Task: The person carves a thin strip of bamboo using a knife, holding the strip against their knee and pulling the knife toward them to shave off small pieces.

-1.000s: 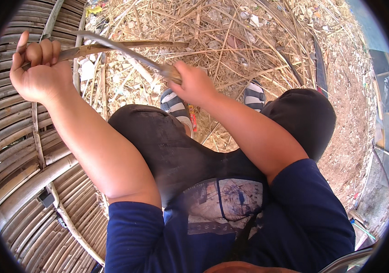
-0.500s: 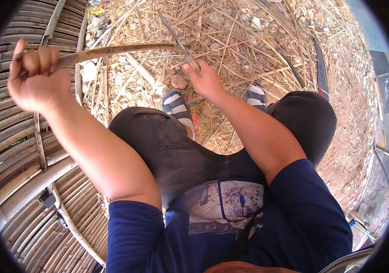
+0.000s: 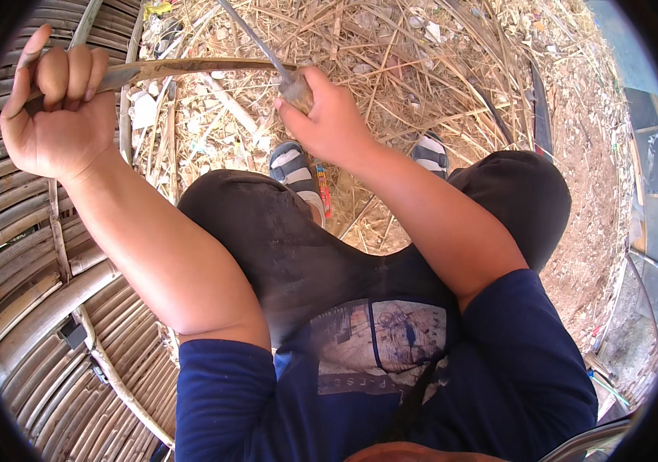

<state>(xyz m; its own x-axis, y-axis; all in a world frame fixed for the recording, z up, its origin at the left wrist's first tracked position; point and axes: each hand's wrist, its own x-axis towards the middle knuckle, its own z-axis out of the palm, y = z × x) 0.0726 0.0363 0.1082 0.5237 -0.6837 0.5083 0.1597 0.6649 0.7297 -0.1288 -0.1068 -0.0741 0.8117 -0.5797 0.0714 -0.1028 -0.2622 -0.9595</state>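
Observation:
At the upper left my left hand [image 3: 67, 123] is closed round one end of a long, thin brown strip of wood or bamboo [image 3: 198, 66], its index finger stretched upward. The strip runs rightward, nearly level, to my right hand [image 3: 329, 119]. That hand grips the pale, thick handle of a knife [image 3: 296, 94], whose narrow grey blade points up and to the left. Blade and strip cross near the strip's right end; whether they touch I cannot tell. Fingers hide part of the handle.
Slatted bamboo [image 3: 13, 254] fills the left side. Dry straw and split pieces [image 3: 390, 61] litter the ground ahead. My sandalled feet [image 3: 295, 169] stand below my hands, beside a red wrapper [image 3: 324, 192]. Dark panels [image 3: 652, 146] line the right edge.
My right hand has moved left with the knife, and more of its handle shows. My left hand and the strip have shifted slightly up and left.

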